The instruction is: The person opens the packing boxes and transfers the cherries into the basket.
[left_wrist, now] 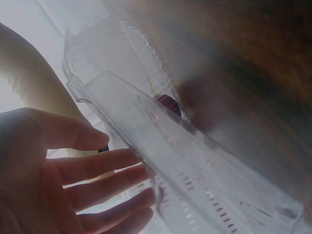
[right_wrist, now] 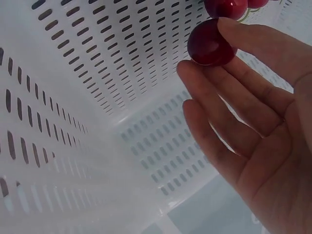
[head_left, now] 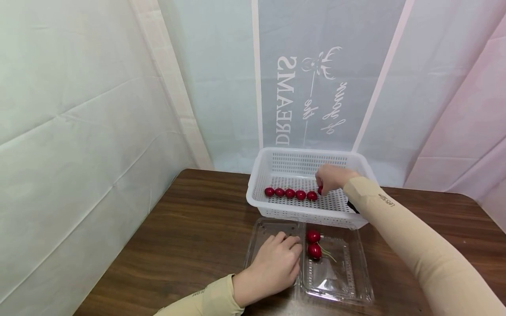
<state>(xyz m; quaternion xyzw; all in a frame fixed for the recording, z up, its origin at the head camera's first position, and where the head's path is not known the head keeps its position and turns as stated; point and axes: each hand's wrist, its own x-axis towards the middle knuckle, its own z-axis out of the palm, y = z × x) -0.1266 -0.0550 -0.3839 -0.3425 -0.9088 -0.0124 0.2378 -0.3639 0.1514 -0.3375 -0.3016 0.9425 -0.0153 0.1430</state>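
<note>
Inside the white perforated basket (head_left: 308, 211), my right hand (head_left: 335, 176) pinches a dark red cherry (right_wrist: 207, 43) between thumb and fingertips. The cherry is at the right end of a row of several cherries (head_left: 290, 193) along the basket floor. In front of the basket lies an unfolded clear plastic clamshell box (head_left: 336, 281). Its right half has two cherries (head_left: 314, 251) with green stems. Over the left half, the lid (head_left: 258, 232), rests my left hand (head_left: 274, 263). In the left wrist view its fingers (left_wrist: 107, 163) are extended and touch the lid's edge, gripping nothing.
A brown wood-grain table (head_left: 189, 228) bears the box and the basket. Behind it hangs a pale curtain (head_left: 221, 87) with printed lettering, close to the basket's far rim. Light cloth (head_left: 79, 131) hangs along the left side.
</note>
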